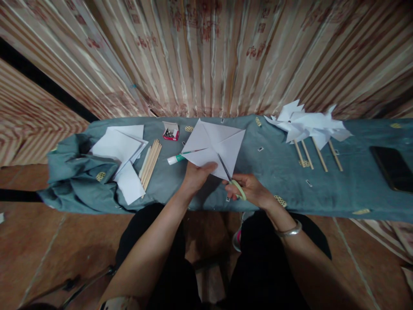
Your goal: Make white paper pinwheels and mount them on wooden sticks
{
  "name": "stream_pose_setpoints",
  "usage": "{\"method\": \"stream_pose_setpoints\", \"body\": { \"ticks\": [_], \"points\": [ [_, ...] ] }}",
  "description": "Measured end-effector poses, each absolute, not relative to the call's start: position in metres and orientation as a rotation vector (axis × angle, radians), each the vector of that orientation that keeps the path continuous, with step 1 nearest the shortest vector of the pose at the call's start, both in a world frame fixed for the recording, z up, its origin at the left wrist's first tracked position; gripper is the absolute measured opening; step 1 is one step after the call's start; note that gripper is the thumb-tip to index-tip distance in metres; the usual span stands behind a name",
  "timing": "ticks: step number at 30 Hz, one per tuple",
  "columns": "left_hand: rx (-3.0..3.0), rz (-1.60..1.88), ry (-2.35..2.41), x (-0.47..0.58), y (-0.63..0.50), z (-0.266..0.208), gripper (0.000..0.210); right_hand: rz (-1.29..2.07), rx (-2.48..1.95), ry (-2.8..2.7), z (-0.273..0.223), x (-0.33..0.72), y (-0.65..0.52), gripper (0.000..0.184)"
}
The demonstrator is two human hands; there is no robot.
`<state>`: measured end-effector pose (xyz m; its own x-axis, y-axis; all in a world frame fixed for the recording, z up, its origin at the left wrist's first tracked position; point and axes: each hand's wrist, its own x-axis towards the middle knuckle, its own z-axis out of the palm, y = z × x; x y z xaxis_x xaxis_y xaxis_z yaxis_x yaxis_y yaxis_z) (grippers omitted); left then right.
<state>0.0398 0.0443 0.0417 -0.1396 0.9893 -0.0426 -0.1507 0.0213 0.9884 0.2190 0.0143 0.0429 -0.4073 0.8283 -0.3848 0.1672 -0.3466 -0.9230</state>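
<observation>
Left hand (197, 175) pinches one sheet (214, 143), right hand (251, 187) one scissors (239, 188) (four pinwheel sticks (319, 154) nearby).

Black trousers (258, 262), a silver bangle (293, 230) and a pale wristband (120, 303) are worn.

Left hand (198, 175) has a square sheet of white paper (206, 140) pinched near its lower edge, thumb on top, and the right hand (250, 188) is working scissors (238, 189) with pale green handles, blades running in from the bottom corner. There's a slit at the left corner too, with a glue stick (176, 159) poking out from under there. Red box (171, 132) of metal pins sits just behind, lid up. Off to the left: wooden sticks (151, 165) bundled beside a messy pile of paper sheets (118, 146). Over right, a cluster of paper pinwheels (311, 125) on sticks, then a black phone (392, 168), all on a grey-green cloth (274, 159).
</observation>
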Motion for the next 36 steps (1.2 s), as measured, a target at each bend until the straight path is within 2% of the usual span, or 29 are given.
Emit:
{"method": "stream_pose_setpoints", "body": {
  "ticks": [3, 6, 9, 14, 20, 25, 32, 36],
  "points": [
    [0.950, 1.378, 1.177, 0.036, 0.047, 0.038, 0.044, 1.677, -1.454, -1.583, 0.046, 0.232, 0.009, 0.044],
    [0.886, 1.370, 1.167, 0.035, 0.050, 0.033, 0.043, 1.207, -1.696, -1.871, 0.049, 0.250, 0.001, 0.042],
    [0.843, 1.365, 1.203, 0.037, 0.051, 0.027, 0.044, 0.742, -1.901, -1.960, 0.052, 0.265, -0.005, 0.048],
    [0.846, 1.332, 1.209, 0.046, 0.049, 0.019, 0.046, 0.340, -2.143, -1.896, 0.047, 0.280, -0.004, 0.054],
    [0.909, 1.279, 1.203, 0.052, 0.049, 0.009, 0.047, 0.129, -2.215, -1.938, 0.042, 0.283, 0.003, 0.056],
    [0.925, 1.154, 1.178, 0.051, 0.045, 0.011, 0.039, 0.073, -2.286, -2.037, 0.049, 0.277, 0.007, 0.047],
    [0.843, 1.245, 1.190, 0.031, 0.024, 0.021, 0.064, 0.136, -2.301, -2.045, 0.056, 0.281, 0.009, 0.048],
    [0.870, 1.342, 1.453, 0.016, 0.010, 0.017, 0.076, 0.167, -2.306, -1.991, 0.057, 0.284, 0.007, 0.044]
  ]
}}
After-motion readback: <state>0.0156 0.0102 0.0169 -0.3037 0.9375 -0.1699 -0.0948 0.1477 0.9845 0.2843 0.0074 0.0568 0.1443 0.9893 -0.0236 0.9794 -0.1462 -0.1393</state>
